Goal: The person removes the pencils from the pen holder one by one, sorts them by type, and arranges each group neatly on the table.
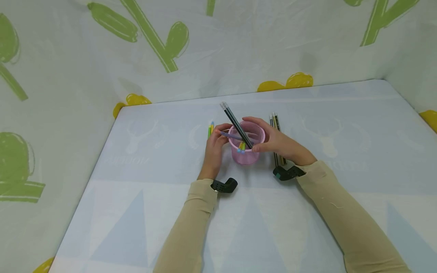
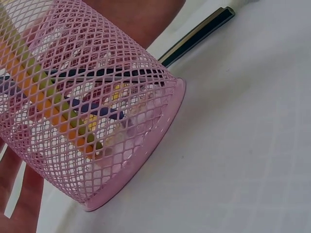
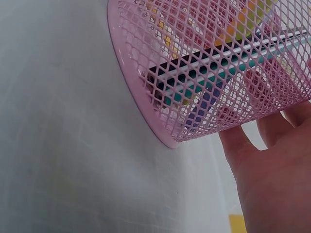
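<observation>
Both hands hold a pink mesh pencil cup point(image 1: 246, 158) between them. My left hand point(image 1: 213, 151) curves round its left side, and my right hand point(image 1: 281, 143) grips its right side, thumb at the near rim and fingers at the far rim. Dark pencils point(image 1: 235, 120) lean out of the cup to the upper left. A purple stick-like piece point(image 1: 229, 135) and yellow-green pieces with blue ends point(image 1: 241, 147) are also in it. Through the mesh, the right wrist view shows dark and teal pencils point(image 3: 209, 65). Whether the cup's base touches the table cannot be told.
Several dark pencils point(image 1: 275, 120) lie on the table just right of the cup, partly behind my right hand. Green and yellow pencils point(image 1: 209, 131) lie beyond my left hand. A patterned pale cloth point(image 1: 164, 220) covers the table, and a printed curtain point(image 1: 218, 57) stands behind.
</observation>
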`<state>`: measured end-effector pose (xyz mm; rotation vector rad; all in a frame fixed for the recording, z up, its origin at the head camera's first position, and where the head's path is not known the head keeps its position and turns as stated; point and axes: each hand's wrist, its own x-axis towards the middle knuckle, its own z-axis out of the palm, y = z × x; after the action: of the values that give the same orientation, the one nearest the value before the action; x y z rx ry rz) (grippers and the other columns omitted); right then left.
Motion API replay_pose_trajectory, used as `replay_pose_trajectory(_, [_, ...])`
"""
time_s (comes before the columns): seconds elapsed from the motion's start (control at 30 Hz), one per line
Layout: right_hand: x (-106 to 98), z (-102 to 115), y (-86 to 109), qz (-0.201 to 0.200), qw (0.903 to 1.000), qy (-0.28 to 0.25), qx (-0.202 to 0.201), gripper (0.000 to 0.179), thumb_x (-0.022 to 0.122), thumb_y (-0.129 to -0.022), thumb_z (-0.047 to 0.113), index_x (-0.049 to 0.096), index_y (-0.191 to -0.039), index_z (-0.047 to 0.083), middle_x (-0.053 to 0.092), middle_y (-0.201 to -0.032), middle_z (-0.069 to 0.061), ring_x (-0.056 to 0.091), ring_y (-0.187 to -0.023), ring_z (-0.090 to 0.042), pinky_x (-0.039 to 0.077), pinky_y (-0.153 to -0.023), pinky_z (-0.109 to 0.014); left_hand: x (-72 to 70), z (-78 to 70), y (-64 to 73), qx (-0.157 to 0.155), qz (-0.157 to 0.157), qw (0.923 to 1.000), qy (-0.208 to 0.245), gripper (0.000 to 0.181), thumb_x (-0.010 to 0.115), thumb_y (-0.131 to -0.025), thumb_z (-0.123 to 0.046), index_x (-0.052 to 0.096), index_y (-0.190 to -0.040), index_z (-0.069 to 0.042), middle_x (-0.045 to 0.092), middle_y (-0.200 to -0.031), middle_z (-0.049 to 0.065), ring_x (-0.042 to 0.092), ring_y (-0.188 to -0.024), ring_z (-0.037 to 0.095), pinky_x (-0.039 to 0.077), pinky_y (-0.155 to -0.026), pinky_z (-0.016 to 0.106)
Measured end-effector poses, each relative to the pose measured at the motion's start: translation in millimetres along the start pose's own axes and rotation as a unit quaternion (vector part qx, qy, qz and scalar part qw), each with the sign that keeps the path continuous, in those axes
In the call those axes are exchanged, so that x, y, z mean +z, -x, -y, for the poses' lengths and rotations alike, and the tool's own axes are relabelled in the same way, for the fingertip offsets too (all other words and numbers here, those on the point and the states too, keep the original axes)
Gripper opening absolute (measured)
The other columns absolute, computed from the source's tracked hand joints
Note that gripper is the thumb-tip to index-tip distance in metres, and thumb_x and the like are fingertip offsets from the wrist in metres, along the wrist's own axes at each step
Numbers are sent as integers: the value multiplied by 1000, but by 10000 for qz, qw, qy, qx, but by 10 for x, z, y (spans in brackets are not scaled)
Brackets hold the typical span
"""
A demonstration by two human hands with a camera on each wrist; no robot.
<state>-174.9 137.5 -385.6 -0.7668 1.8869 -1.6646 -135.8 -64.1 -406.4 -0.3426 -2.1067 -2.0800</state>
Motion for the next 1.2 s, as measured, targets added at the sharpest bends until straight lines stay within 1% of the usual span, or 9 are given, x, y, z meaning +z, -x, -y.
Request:
replay_pose_trajectory(0.13, [-30,-85,-23,-23,10000,46,8,75,64,-79,4,24,-140,23,36,-135,3,33,-122,-16,29,-99,-46,-5,-15,8,99,114,9999,20,30,36,-93,-10,49,-117,2,53,-117,12,49,-107,23,41,-89,38])
replay_pose_trajectory(0.27, [-42,-139,-22,-66,9999,124,15,74,64,-79,7,25,-139,25,36,-134,3,34,-121,-17,31,-98,-46,1,-23,10,10,215,9997,90,31,41,-90,-12,47,-118,0,52,-118,12,48,-109,28,39,-91,39])
replay_pose_trajectory(0.53, [-55,-157,-19,-51,9997,207,-136,71,62,-79,7,27,-137,31,36,-133,2,36,-121,-17,33,-97,-44,1,-28,19,-134,557,9983,-42,40,45,-87,-20,42,-126,-9,46,-125,4,45,-113,23,38,-93,36])
replay_pose_trajectory(0.77, [-50,-143,-42,-4,9998,159,-132,70,60,-80,5,28,-137,29,37,-133,0,36,-120,-18,33,-97,-44,-34,18,4,-130,505,9978,398,38,48,-85,-10,42,-122,-10,46,-124,4,44,-114,23,39,-92,38])
replay_pose_trajectory(0.83, [-38,-102,-33,-5,9999,127,-101,70,60,-80,3,27,-137,27,37,-133,0,35,-121,-18,32,-97,-45,-49,96,-19,-96,494,9975,489,35,49,-85,-9,45,-119,-13,46,-125,1,44,-115,20,38,-93,37])
replay_pose_trajectory(0.97, [-45,-111,-32,-9,9998,170,-86,70,60,-80,4,27,-137,27,36,-134,1,35,-121,-17,32,-97,-45,-58,63,-24,110,648,9977,191,27,47,-88,-9,54,-113,-10,41,-132,-1,38,-121,14,32,-98,40])
replay_pose_trajectory(1.03, [-51,-128,-34,-12,9998,197,-99,71,60,-80,5,27,-137,29,35,-134,1,35,-121,-17,33,-96,-46,-55,1,-16,200,771,9968,46,24,44,-90,-9,58,-110,-5,37,-135,-2,36,-123,13,28,-100,42])
replay_pose_trajectory(1.1, [-60,-157,-41,-26,9997,197,-116,71,61,-80,6,27,-137,30,35,-134,2,35,-121,-18,34,-96,-46,-50,-54,-4,142,889,9959,-8,25,40,-91,-10,59,-107,-5,34,-138,-4,34,-124,12,26,-101,43])
replay_pose_trajectory(1.2, [-57,-154,-36,-39,9997,214,-100,70,61,-80,7,27,-137,31,35,-134,2,35,-121,-18,34,-95,-46,-55,-58,0,22,1100,9937,230,29,34,-94,-15,57,-105,-2,30,-139,-7,32,-126,14,22,-103,44])
